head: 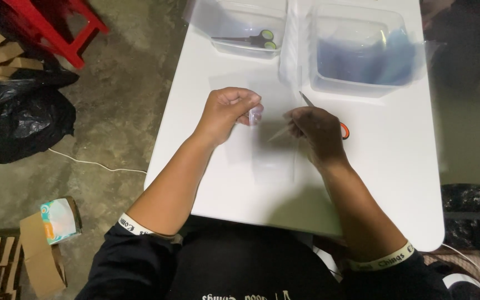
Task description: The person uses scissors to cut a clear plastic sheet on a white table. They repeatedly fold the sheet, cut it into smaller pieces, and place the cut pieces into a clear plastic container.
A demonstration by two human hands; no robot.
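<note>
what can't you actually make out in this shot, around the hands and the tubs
Head view only:
- Small clear piece pinched by the left hand: too small and see-through to identify.
- Orange-handled scissors: mostly hidden behind the right hand.
- Blue contents of the right clear tub: blurred by its wall.
- Clear tub with the green-handled scissors: cut off by the top edge.

scissors [254,39] in left tub [234,16], right tub [356,83] beside

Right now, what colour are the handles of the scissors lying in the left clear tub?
Green and black, on the scissors in the clear tub; head view.
</note>
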